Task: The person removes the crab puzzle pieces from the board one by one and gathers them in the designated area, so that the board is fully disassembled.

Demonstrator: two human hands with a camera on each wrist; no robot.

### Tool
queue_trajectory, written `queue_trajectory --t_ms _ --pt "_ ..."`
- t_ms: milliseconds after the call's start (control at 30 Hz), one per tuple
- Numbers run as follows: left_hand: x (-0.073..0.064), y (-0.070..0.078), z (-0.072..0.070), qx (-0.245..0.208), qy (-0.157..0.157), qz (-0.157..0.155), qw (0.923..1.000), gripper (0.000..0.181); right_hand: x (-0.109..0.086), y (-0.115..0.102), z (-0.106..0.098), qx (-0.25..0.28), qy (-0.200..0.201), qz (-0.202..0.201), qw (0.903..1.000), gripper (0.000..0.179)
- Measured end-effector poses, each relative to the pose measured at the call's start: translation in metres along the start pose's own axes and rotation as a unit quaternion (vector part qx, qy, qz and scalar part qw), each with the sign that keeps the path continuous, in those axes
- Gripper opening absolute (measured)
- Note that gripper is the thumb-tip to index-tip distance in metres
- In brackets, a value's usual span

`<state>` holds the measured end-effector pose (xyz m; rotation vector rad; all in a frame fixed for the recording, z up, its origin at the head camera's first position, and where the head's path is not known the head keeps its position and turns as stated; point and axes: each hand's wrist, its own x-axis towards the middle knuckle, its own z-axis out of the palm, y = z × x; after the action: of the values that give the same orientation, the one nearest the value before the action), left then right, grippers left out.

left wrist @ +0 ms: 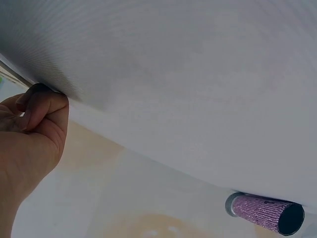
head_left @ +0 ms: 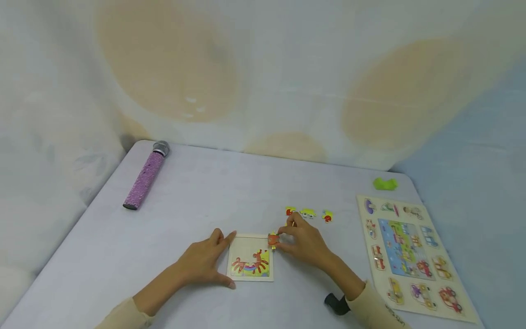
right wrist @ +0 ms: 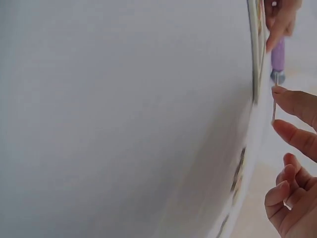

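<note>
A small square wooden puzzle tray (head_left: 248,246) lies on the table, with a picture of a reddish animal and a rainbow assembled along its lower part. My left hand (head_left: 203,260) holds the tray at its left side, forefinger at the top corner and thumb at the bottom corner. Between thumb and forefinger my right hand (head_left: 304,242) pinches an orange and yellow puzzle piece (head_left: 273,240) over the tray's upper right edge. The right wrist view shows this piece (right wrist: 275,106) edge-on, a thin line between the fingertips. Several loose puzzle pieces (head_left: 307,213) lie just beyond the right hand.
A purple glittery microphone (head_left: 145,178) lies at the back left. On the right lies a larger picture puzzle board (head_left: 371,285) with vehicle pictures, and a bright green object (head_left: 385,184) sits behind it. A black object (head_left: 337,304) is beside the right sleeve. Draped cloth (head_left: 263,91) surrounds the table.
</note>
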<state>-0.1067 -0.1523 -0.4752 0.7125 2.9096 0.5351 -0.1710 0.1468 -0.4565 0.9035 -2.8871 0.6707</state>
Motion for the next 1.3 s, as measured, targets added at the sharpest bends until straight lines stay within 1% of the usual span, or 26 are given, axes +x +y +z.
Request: queue_trajectory --t_ms 133,200,400,533,733,833,933,1000,1100,1167,1233,1300 --pt "-0.003 -0.002 -0.001 -0.002 0.0 -0.005 1.0 0.125 -0.008 0.021 -0.008 -0.002 0.011 0.041 0.9991 0.03" --pt "-0.004 -0.002 -0.001 -0.002 0.0 -0.006 1.0 0.125 -0.011 0.031 -0.012 -0.002 0.019 0.056 0.9982 0.029" --pt "-0.005 -0.003 -0.001 -0.002 0.002 -0.005 1.0 0.125 -0.017 0.058 -0.022 -0.006 0.043 0.066 0.9969 0.026" --pt "-0.005 -0.003 -0.001 -0.004 0.004 -0.003 1.0 0.125 -0.019 0.068 -0.024 -0.01 0.042 0.068 0.9967 0.027" --pt "-0.006 -0.002 -0.001 -0.006 0.004 -0.004 1.0 0.124 -0.02 0.074 -0.022 -0.011 0.021 0.087 0.9959 0.028" --pt "-0.006 -0.001 -0.002 -0.006 0.005 -0.002 1.0 0.124 -0.021 0.071 -0.022 -0.005 0.019 0.094 0.9954 0.031" --pt "-0.006 0.0 -0.003 -0.007 0.005 -0.003 1.0 0.123 -0.021 0.059 -0.023 0.011 0.019 0.087 0.996 0.035" --pt "-0.006 0.0 -0.004 -0.008 0.005 -0.006 0.9999 0.123 -0.02 0.046 -0.021 0.024 0.014 0.063 0.9976 0.037" --pt "-0.005 0.0 -0.005 -0.009 0.004 -0.009 0.9999 0.123 -0.018 0.024 -0.019 0.039 -0.021 0.017 0.9989 0.04" --pt "-0.003 0.0 -0.004 -0.011 0.002 -0.008 0.9999 0.123 -0.016 0.011 -0.015 0.041 -0.047 -0.018 0.9979 0.041" --pt "-0.002 0.0 -0.003 -0.012 0.0 -0.006 0.9999 0.123 -0.015 0.0 -0.013 0.038 -0.072 -0.041 0.9958 0.04" --pt "-0.001 0.0 -0.002 -0.012 -0.003 -0.004 0.9999 0.123 -0.013 -0.008 -0.009 0.033 -0.087 -0.058 0.994 0.04"
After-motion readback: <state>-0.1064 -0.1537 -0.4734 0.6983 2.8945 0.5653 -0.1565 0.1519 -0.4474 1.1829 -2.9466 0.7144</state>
